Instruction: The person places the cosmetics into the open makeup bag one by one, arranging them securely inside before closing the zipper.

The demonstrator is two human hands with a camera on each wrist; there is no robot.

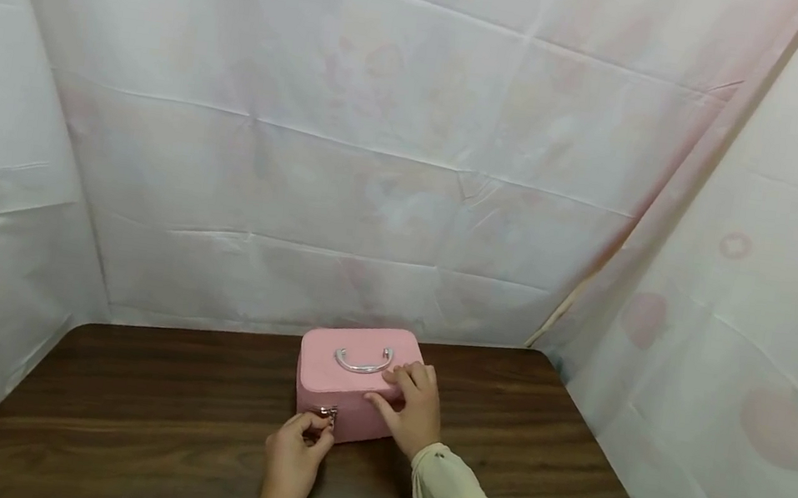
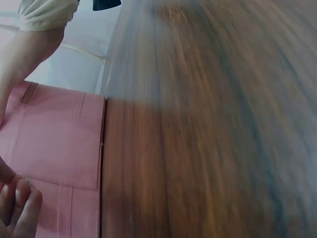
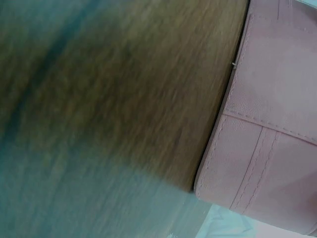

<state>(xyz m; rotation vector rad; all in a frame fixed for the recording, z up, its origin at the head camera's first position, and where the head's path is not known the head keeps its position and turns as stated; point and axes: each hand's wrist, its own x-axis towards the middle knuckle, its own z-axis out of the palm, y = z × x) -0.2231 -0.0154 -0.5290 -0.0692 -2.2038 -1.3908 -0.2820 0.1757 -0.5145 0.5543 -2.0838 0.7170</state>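
Observation:
A pink box-shaped case (image 1: 356, 343) with a curved silver handle (image 1: 362, 368) on its closed lid stands on the table. At its front left corner my left hand (image 1: 294, 456) pinches a small silver zipper pull (image 1: 332, 415) between thumb and fingers. My right hand (image 1: 417, 413) holds the lid's front right part, bent fingers on top and thumb along the front edge. Stitched pink side panels of the case show in both wrist views; my left fingers (image 2: 22, 208) appear low at the left wrist view's edge, while the right wrist view leaves my right hand out.
The dark wooden table (image 1: 157, 419) has rounded back corners. Behind it hangs a pale, creased curtain (image 1: 351, 150), with more cloth panels (image 1: 746, 370) at both sides. The case stands near the table's back edge.

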